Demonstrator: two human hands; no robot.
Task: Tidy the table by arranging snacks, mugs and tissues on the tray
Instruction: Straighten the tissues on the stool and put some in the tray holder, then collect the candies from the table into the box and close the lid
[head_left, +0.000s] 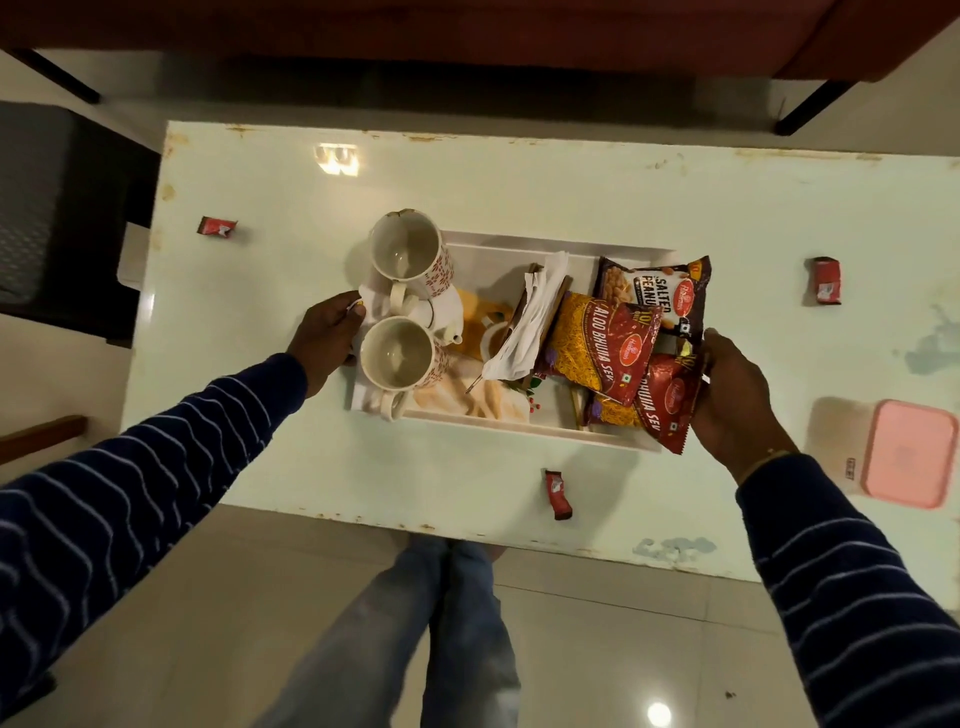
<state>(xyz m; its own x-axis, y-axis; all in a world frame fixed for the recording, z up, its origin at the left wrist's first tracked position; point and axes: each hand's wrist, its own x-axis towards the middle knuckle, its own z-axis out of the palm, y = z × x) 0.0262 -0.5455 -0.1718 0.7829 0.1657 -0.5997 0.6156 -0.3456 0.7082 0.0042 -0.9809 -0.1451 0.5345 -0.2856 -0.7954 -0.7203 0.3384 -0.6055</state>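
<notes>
Both hands' fingers clamp the tray (519, 434): left hand (327, 338) beside mugs (400, 353), right hand (737, 400) against snacks (670, 405).

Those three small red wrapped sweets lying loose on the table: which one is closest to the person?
The sweet by the table's near edge, in front of the tray. The other two sweets lie far left and far right.

Your tray (519, 431) sits mid-table (571, 197). In it: two mugs (406, 258) at the left end, tissues (530, 322) in the middle, snack packs (602, 343) at the right end. Small packets (217, 226) lie near the table's left, right and near edges; a lid (906, 453) at the right edge.
</notes>
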